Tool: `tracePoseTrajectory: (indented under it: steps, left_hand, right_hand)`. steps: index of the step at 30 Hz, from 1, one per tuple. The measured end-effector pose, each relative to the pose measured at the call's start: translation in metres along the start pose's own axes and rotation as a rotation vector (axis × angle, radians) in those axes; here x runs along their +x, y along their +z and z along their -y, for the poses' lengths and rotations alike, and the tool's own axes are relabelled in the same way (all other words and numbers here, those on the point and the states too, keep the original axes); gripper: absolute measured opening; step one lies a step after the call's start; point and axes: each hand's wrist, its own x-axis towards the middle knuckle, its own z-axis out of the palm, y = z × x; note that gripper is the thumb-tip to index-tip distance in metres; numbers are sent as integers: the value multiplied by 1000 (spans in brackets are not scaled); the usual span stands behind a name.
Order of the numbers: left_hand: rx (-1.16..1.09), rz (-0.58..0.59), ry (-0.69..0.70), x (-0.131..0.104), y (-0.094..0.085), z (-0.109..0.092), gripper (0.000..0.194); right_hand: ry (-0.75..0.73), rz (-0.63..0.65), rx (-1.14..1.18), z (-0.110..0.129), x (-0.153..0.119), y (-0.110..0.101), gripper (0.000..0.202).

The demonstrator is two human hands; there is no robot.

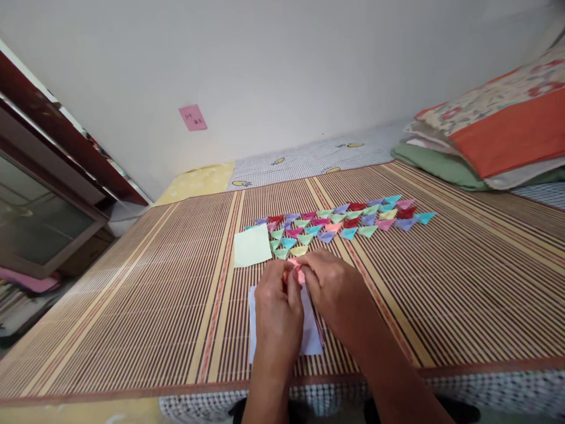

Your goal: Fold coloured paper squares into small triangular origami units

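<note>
Between my two hands is a small folded piece of pink paper [296, 271]. My left hand [279, 300] pinches it from the left side, and my right hand [329, 282] pinches it from the right, fingertips close together. Under my hands a white sheet stack [311, 330] lies on the striped mat, partly covered by my left hand. A pale green square sheet [252, 246] lies just beyond, to the left. Past my hands, several small folded paper shapes [326, 237] in many colours lie in rows.
The bamboo mat [145, 306] covers the bed. Folded bedding with an orange and floral cover [512, 129] is piled at the back right. A pink note [193, 118] is stuck on the wall behind. A glass-fronted cabinet [39, 206] stands at the left.
</note>
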Motion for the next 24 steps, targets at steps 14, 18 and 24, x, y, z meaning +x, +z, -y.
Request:
tracePoseTrajectory:
  steps: [14, 18, 24]
  left_hand:
    - [-12, -15, -17, 0, -1, -1, 15]
    - [-20, -57, -32, -1, -1, -3, 14]
    - [-32, -90, -62, 2, -4, -2, 14]
  right_hand:
    - [-57, -93, -111, -2, -2, 4, 12]
    - [-92, -71, -123, 1, -3, 1, 14]
    - [-113, 57, 4, 7, -2, 0, 13]
